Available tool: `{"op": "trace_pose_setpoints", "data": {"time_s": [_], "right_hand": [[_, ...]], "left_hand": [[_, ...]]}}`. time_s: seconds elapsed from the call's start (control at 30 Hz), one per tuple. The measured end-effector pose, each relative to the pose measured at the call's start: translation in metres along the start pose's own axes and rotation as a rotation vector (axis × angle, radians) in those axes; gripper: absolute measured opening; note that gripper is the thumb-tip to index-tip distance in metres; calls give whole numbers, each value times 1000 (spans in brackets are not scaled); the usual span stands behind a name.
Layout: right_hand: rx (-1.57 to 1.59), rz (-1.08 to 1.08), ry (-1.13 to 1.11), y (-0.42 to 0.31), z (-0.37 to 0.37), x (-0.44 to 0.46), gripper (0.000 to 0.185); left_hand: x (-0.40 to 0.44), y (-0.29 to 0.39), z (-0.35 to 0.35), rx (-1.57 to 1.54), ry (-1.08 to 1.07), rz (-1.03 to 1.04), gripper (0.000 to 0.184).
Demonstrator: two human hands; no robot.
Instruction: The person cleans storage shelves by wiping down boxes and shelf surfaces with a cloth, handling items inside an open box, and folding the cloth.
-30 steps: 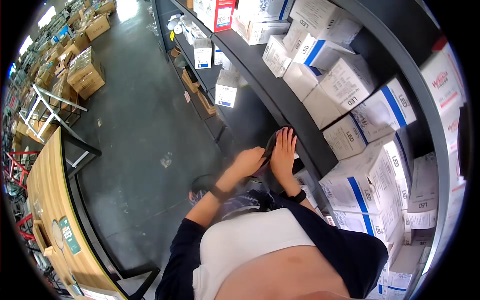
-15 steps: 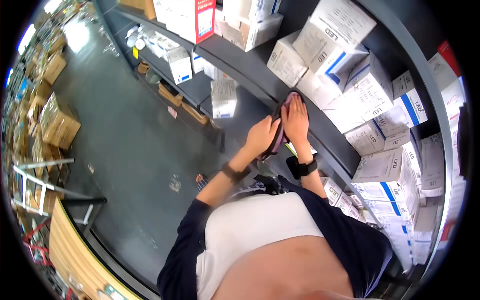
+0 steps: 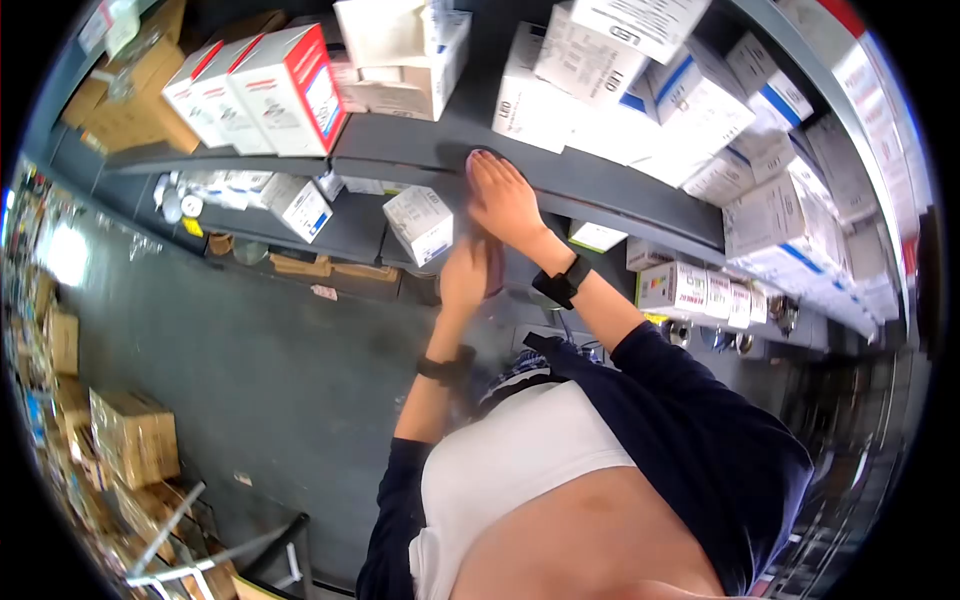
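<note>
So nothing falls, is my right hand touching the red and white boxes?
No, dark shelf separates the right hand from those boxes.

The right hand [image 3: 503,200] lies flat, fingers extended, at the front edge of the dark upper shelf [image 3: 400,143], a bit of purple cloth [image 3: 495,272] showing by its fingertips. The left hand [image 3: 463,275], blurred, is lower, beside more of that cloth; its grip is unclear. Near it a white LED box [image 3: 420,222] sits on the lower shelf [image 3: 350,232]. Above stand red-and-white boxes [image 3: 285,95] and, to the right, stacked LED cartons [image 3: 590,65].
</note>
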State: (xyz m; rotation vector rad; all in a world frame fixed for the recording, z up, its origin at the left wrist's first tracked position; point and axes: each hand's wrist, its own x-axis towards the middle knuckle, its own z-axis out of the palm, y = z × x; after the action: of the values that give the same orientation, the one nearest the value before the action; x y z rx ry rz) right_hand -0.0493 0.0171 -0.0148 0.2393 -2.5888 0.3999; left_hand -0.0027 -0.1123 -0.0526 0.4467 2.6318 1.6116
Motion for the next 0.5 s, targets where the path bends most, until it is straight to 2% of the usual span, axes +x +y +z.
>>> {"op": "trace_pose_setpoints", "data": {"time_s": [0.1,0.17,0.23,0.33,0.37,0.43,0.5], "right_hand": [[-3,224,-2,32,-34,-26,58],[-69,290,106,59,-51,-50,56],[-115,320,136,68,-57,-53,53],[23,277,79,60,-44,-36,51],[29,224,130,57,-39,-34,50],[11,211,159,52,-35,-31,49],[8,201,185,52,-32,-32,47]], "left_hand": [[2,17,28,-51,-151,178,25],[3,26,47,-21,-286,269,27],[7,24,68,1,-354,274,30],[7,8,90,-76,-373,167,35],[6,2,90,-69,-387,173,35],[6,-5,88,161,-368,250,34],[1,14,86,138,-322,290,33]]}}
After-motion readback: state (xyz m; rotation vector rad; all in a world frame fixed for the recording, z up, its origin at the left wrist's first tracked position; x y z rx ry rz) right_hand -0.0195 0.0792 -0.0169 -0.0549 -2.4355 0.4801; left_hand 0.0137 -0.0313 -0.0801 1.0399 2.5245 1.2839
